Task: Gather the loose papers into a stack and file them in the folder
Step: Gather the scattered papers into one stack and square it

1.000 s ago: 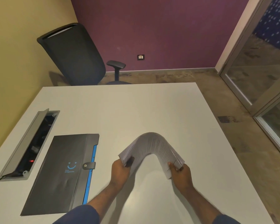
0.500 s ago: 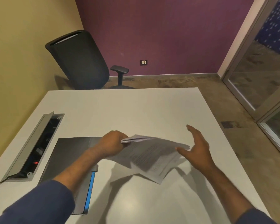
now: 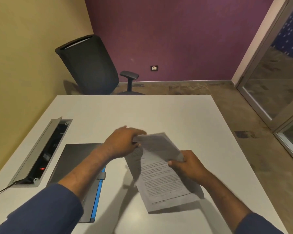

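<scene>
A stack of printed white papers (image 3: 159,173) is held above the white table (image 3: 159,112), tilted, with its lower end hanging toward me. My left hand (image 3: 123,142) grips the far top corner of the stack. My right hand (image 3: 186,164) pinches its right edge, where the upper sheets are folded over. A dark grey folder (image 3: 74,159) with a blue spine edge and a strap clasp lies shut on the table to the left, partly hidden under my left forearm.
An open cable tray (image 3: 41,154) with a red light is set into the table at the left. A black office chair (image 3: 91,65) stands beyond the table's far edge. Glass door panels (image 3: 277,92) are on the right.
One second ago both hands bent the stack into an arch. The right hand then let go and has now taken the right edge again, and the stack hangs lengthwise toward me.
</scene>
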`<control>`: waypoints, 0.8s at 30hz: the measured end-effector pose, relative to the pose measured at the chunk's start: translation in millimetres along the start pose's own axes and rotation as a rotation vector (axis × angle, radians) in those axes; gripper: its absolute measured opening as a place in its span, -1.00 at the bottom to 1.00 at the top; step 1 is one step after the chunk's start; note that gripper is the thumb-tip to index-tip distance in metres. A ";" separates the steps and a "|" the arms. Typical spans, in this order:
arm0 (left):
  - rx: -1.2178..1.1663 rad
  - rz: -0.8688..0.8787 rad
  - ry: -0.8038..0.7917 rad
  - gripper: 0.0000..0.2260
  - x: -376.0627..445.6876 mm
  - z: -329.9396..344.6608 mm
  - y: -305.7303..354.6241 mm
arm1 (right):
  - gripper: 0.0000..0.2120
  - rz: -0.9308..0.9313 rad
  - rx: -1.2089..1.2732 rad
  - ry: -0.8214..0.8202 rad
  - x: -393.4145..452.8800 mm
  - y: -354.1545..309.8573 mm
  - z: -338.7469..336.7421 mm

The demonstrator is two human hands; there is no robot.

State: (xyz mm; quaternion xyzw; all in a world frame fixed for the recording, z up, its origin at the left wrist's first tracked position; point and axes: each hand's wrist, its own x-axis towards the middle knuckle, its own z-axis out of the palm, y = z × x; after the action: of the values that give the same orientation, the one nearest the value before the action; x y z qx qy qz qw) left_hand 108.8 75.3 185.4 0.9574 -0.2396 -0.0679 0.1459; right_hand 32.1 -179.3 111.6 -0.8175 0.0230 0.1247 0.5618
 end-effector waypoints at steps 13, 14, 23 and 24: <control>-1.461 -0.299 -0.192 -0.68 -50.1 83.3 -3.1 | -0.70 0.142 0.386 -0.069 -11.5 4.0 -12.1; -1.466 -0.314 -0.164 -0.69 -48.9 84.6 -1.3 | -0.72 0.143 0.376 -0.059 -10.9 5.1 -10.9; -1.169 -0.310 0.457 -0.86 -39.4 110.0 34.5 | -0.91 -0.084 0.137 0.468 -15.5 15.1 29.4; -1.167 -0.288 0.470 -0.86 -40.2 115.2 37.2 | -0.88 -0.100 0.140 0.489 -17.7 17.9 36.5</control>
State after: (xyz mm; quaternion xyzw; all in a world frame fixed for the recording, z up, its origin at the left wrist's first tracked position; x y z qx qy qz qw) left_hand 34.3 34.7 90.2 0.7327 0.0060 0.0055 0.6805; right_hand 5.3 -154.0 87.0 -0.7827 0.1260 -0.1064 0.6001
